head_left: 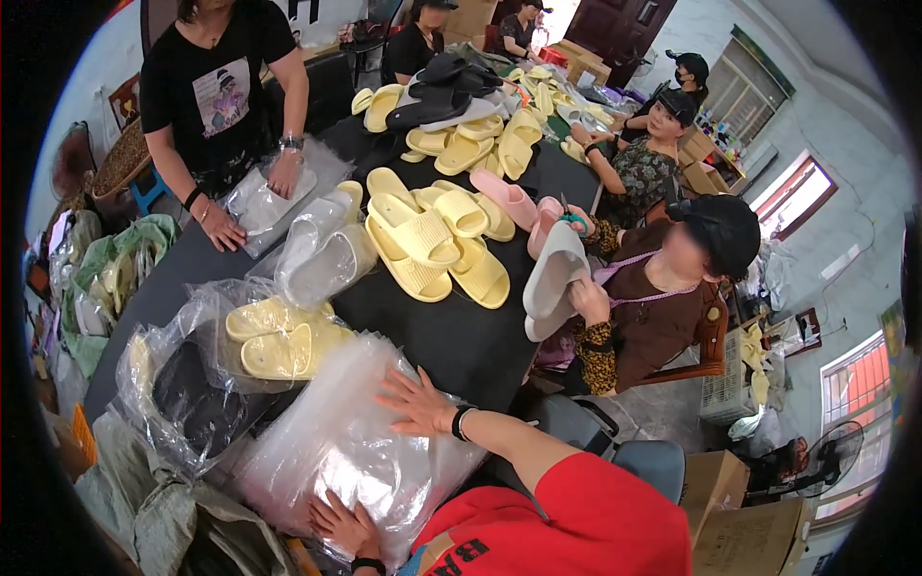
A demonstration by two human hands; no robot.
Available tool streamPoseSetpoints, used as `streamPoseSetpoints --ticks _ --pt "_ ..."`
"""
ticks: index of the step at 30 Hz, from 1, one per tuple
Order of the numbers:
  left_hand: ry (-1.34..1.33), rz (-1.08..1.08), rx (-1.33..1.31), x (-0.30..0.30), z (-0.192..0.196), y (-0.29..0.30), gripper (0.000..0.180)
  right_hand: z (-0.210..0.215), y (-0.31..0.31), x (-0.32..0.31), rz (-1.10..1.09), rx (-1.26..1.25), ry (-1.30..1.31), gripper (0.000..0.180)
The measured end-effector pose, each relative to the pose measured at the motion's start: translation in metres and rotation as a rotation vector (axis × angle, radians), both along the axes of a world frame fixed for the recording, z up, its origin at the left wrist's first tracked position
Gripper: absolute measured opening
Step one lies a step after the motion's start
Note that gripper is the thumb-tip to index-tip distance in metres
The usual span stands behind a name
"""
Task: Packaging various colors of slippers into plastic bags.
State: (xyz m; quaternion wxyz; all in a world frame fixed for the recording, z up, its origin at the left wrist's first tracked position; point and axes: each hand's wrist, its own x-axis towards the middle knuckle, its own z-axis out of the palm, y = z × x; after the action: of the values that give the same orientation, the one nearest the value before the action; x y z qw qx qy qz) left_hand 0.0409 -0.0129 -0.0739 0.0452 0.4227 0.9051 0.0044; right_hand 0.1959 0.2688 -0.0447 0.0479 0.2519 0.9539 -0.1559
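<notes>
A thick stack of clear plastic bags (327,442) lies on the dark table in front of me. My left hand (343,526) rests flat on its near edge, fingers spread. Farther up the same stack, my right hand (418,403) presses down with its fingers apart, a dark band around the wrist. Neither hand holds anything. Just beyond the bags, a pair of yellow slippers (279,336) sits in clear plastic. Left of them lies more loose, crumpled clear wrapping (144,384). Behind that pair, light grey slippers (327,254) are bagged too.
Loose yellow slippers (432,230) are heaped mid-table, with black slippers (442,91) farther back. At right, a seated co-worker holds a grey slipper (557,278) and scissors near pink slippers (504,197). Across the table, a standing co-worker's hands touch a bagged slipper (274,197). Cardboard boxes (749,523) stand at lower right.
</notes>
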Motion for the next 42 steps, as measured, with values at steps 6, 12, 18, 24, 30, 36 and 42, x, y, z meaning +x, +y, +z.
streamPoseSetpoints --ticks 6,12,18,24,30,36,42 --pt "-0.027 0.009 -0.019 0.001 0.012 0.004 0.065 -0.004 0.000 0.001 -0.009 -0.008 -0.005 0.066" --pt "-0.003 0.002 -0.016 -0.001 0.008 0.002 0.065 -0.003 0.000 -0.001 0.002 -0.010 0.013 0.067" --pt "0.043 -0.028 0.034 0.001 0.010 0.007 0.064 -0.007 0.002 0.002 0.000 0.008 0.035 0.068" --pt "0.057 -0.018 0.027 0.001 0.001 0.002 0.063 -0.003 0.001 0.003 0.008 0.009 0.031 0.067" --pt "0.001 -0.012 0.021 0.000 0.011 0.007 0.063 0.000 0.000 0.003 0.003 0.008 -0.013 0.067" --pt "-0.078 0.076 -0.043 0.006 0.020 -0.003 0.062 -0.008 -0.005 -0.007 0.049 -0.040 0.014 0.066" --pt "-0.273 0.085 0.105 0.001 0.012 0.011 0.064 -0.015 0.008 0.002 -0.010 0.093 0.102 0.065"
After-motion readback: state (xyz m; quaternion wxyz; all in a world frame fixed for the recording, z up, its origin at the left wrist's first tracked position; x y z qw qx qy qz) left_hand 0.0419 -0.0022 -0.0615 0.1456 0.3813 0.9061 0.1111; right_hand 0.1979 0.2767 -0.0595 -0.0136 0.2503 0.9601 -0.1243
